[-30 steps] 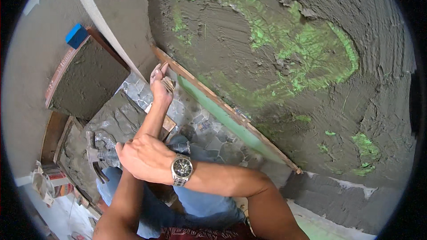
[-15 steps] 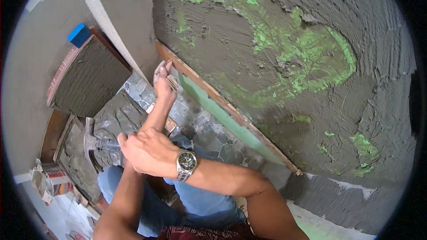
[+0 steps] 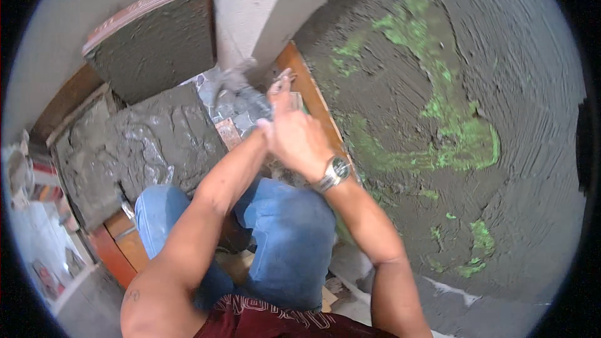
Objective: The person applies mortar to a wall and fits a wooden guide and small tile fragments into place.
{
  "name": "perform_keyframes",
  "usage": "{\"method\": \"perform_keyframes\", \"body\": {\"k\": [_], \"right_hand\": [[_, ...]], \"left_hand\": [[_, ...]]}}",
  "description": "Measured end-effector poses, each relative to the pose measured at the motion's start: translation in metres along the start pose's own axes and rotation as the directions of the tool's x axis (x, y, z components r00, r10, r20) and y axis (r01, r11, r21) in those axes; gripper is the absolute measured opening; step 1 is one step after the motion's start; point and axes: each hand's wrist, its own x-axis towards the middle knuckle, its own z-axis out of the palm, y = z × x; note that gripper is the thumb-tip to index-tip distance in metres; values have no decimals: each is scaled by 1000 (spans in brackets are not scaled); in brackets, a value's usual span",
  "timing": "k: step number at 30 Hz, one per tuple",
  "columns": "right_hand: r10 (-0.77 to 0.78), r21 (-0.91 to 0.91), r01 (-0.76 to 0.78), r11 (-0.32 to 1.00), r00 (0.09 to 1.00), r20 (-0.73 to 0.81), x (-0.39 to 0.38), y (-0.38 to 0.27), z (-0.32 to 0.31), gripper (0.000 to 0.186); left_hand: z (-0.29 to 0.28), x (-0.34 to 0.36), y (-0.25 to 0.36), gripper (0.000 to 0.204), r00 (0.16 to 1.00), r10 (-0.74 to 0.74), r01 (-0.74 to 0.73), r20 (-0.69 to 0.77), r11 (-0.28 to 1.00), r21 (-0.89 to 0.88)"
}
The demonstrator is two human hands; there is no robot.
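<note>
Head view: my R hand (image 3: 303,141) grips a blurred grey metal hammer (image 3: 250,96), head up-left, & my L hand (image 3: 280,89), can't tell if holding, is nearer the long brown wooden strip (image 3: 307,81) just R, slanting down-right alongside grey wall plaster (image 3: 519,125).

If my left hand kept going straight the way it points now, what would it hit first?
Probably the long brown wooden strip edging the rough grey-and-green wall; your left hand looks very close to it, though depth is unclear.
</note>
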Motion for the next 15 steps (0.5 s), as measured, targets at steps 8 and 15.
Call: {"method": "perform_keyframes", "body": {"k": [8,15], "right_hand": [[99,-284,-19,959,957,273,23,17,15,47],[111,-394,-5,919,963,246,29,29,13,57]], "left_hand": [[-2,1,-10,43,998,41,-33,-51,990,138],[4,6,-24,36,990,106,-108,-91,994,-18]]}}
